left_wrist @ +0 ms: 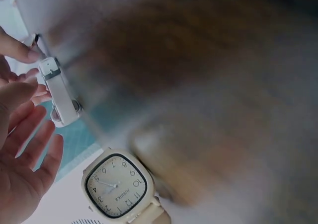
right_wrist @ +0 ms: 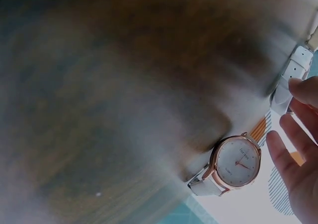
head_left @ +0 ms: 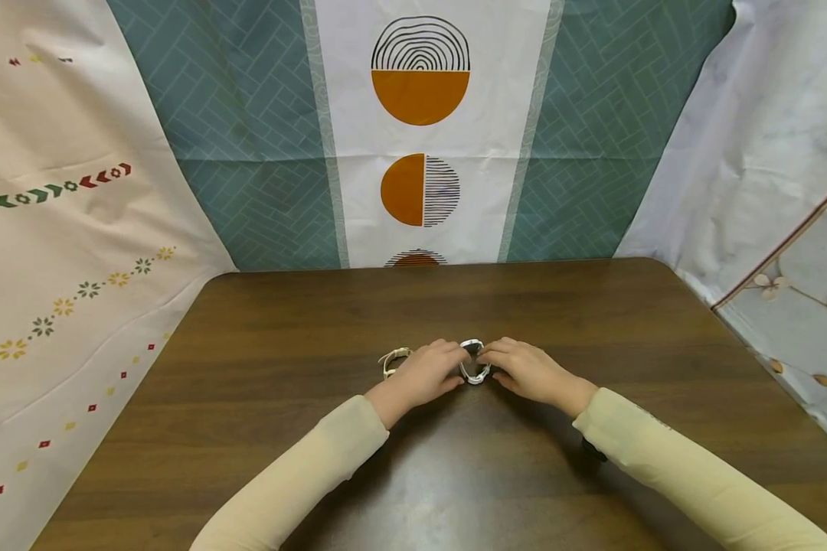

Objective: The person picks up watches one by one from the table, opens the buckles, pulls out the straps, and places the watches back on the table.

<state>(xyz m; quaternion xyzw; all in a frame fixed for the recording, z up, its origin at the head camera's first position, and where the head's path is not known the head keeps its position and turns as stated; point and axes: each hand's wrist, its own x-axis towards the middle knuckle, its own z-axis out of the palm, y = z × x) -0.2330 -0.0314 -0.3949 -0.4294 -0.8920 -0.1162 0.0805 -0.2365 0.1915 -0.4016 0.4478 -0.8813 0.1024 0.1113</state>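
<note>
One white watch [head_left: 478, 379] between left hand [head_left: 427, 372], right hand [head_left: 527, 372] (apparently touching).

Brown wooden table [head_left: 282, 329], teal and white backdrop [head_left: 420, 139], patterned cream cloth [head_left: 76, 245] left, marbled cloth [head_left: 758, 168] right

L grip [head_left: 425, 373] nr R grip [head_left: 527, 372]

The right hand [right_wrist: 304, 177] — fingers spread — is at a white strap [right_wrist: 299, 60] near a round watch [right_wrist: 237, 160].
</note>
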